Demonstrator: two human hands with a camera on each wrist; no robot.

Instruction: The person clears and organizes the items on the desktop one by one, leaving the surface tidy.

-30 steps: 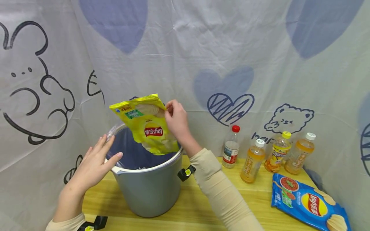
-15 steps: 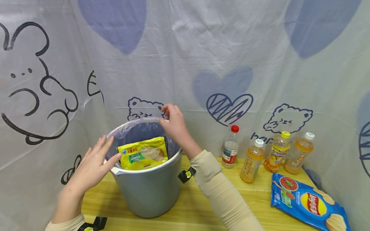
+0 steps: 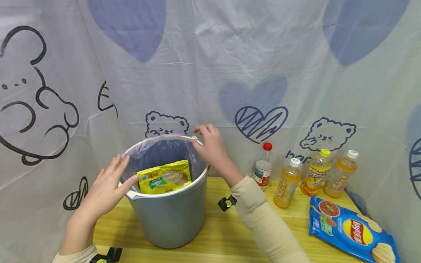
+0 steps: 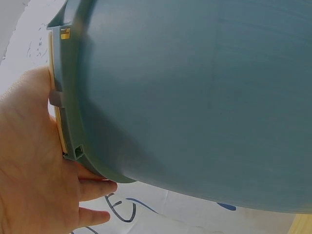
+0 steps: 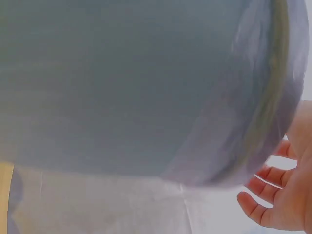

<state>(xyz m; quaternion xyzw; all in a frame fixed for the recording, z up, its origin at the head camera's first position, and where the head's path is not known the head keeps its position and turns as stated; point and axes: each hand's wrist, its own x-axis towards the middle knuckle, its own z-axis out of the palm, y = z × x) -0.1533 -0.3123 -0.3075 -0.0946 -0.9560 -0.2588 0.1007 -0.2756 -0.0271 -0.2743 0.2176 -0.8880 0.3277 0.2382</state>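
A grey trash can [image 3: 169, 223] with a purple liner bag [image 3: 158, 148] stands on the wooden table. Inside it, near the top, lies a yellow chip bag [image 3: 164, 178]. My left hand [image 3: 105, 186] rests on the can's left rim with fingers extended; the left wrist view shows this hand [image 4: 44, 161] along the rim's outside. Over the right back rim is my right hand [image 3: 212, 146], fingers loosely bent and holding nothing. In the right wrist view, the right hand [image 5: 282, 190] sits beside the liner-covered rim with its fingers apart.
To the right stand a red-capped bottle [image 3: 263, 168], an orange drink bottle [image 3: 287, 184], a yellow-capped bottle [image 3: 315, 173] and another white-capped bottle [image 3: 341, 175]. A blue chip bag [image 3: 352, 228] lies at the front right. A patterned curtain [image 3: 210, 73] hangs behind and at the left.
The right hand let go of the yellow chip bag, which dropped into the trash can. That hand has since moved right along the rim. The left hand has stayed in place.
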